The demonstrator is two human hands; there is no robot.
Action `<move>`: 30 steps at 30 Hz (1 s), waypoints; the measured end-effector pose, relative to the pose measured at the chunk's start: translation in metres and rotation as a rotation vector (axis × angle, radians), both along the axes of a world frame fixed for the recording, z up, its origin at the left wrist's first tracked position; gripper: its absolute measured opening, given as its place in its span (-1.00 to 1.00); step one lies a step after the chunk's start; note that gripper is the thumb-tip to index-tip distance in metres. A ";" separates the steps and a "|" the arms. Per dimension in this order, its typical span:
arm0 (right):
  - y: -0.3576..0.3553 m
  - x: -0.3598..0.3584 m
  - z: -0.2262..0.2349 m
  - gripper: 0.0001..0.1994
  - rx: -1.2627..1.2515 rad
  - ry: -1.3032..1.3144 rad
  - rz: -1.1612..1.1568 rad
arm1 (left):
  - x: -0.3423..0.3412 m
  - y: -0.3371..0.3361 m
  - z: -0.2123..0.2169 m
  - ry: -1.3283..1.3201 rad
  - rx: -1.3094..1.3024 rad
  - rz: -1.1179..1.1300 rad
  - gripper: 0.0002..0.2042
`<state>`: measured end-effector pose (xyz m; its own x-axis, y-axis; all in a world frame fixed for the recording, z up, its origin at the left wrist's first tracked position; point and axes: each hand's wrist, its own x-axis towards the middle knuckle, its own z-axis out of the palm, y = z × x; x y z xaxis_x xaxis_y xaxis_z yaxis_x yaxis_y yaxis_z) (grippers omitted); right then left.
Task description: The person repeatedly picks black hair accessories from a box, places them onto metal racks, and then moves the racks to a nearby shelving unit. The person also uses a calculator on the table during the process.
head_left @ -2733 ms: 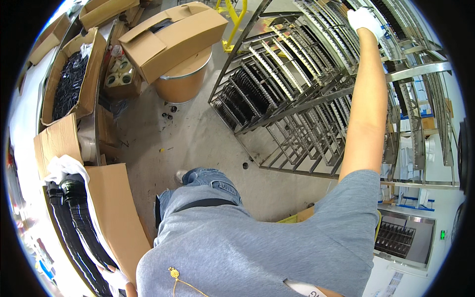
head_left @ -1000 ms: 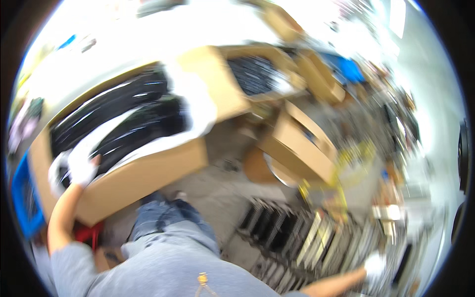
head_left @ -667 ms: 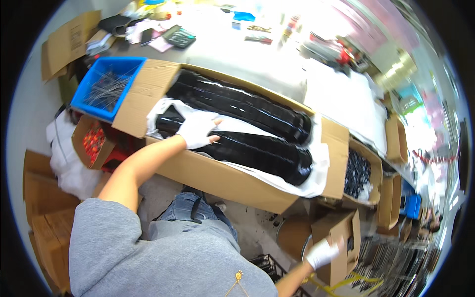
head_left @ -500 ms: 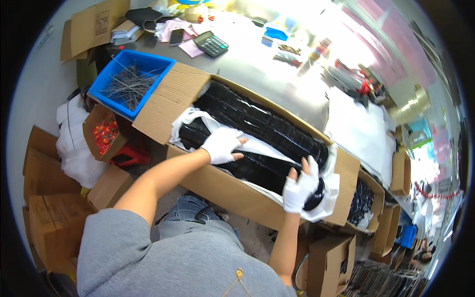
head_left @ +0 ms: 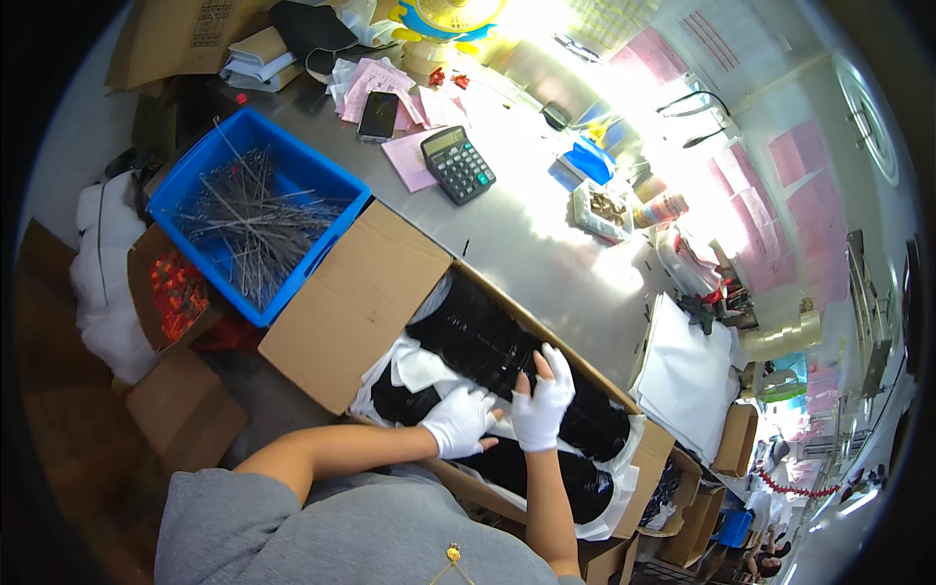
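A long open cardboard box (head_left: 366, 302) lies in front of me, lined with white sheeting (head_left: 421, 369). Two rows of glossy black bundles fill it: a far row (head_left: 478, 331) and a near row (head_left: 551, 480). My left hand (head_left: 460, 423), in a white glove with bare fingertips, rests over the near row beside the liner, its thumb apart from the fingers. Gloved the same way, my right hand (head_left: 543, 402) lies between the rows, fingers spread and tips at the far row. Neither hand grips anything that I can see.
Left of the box stands a blue bin (head_left: 327, 180) of thin metal rods. A calculator (head_left: 458, 166), a phone (head_left: 378, 115) and pink slips lie on the metal table. White sheets (head_left: 682, 375) are stacked to the right. A carton of red-orange pieces (head_left: 175, 292) sits lower left.
My right hand has moved left and inward, close to my left hand. The white strip between the rows now lies bunched toward the left. My view has shifted, too.
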<state>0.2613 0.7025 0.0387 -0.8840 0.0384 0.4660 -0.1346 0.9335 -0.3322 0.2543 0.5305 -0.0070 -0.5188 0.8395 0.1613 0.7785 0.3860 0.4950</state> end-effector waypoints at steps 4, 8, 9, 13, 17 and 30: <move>-0.051 -0.122 0.015 -0.31 0.140 -0.081 0.215 | -0.011 0.002 0.001 -0.110 -0.060 -0.039 -0.52; -0.078 -0.265 0.018 0.01 0.234 -0.213 0.257 | -0.029 0.009 -0.006 -0.198 -0.061 -0.146 -0.55; -0.080 -0.299 0.018 0.06 0.254 -0.208 0.290 | -0.034 0.010 -0.008 -0.268 -0.030 -0.161 -0.60; -0.091 -0.395 0.002 0.27 0.347 -0.491 0.235 | -0.046 0.017 -0.014 -0.367 0.075 -0.178 -0.69; -0.092 -0.415 -0.011 0.18 0.317 -0.512 0.213 | -0.049 0.019 -0.012 -0.396 0.016 -0.187 -0.68; -0.056 -0.270 -0.040 -0.19 -0.052 -0.116 -0.173 | -0.048 0.017 -0.008 -0.470 0.002 -0.154 -0.72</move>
<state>-0.0091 0.6469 -0.0014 -0.9098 0.2152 0.3548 0.0680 0.9208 -0.3842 0.2065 0.5477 -0.0146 -0.4054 0.9122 -0.0590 0.5184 0.2827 0.8070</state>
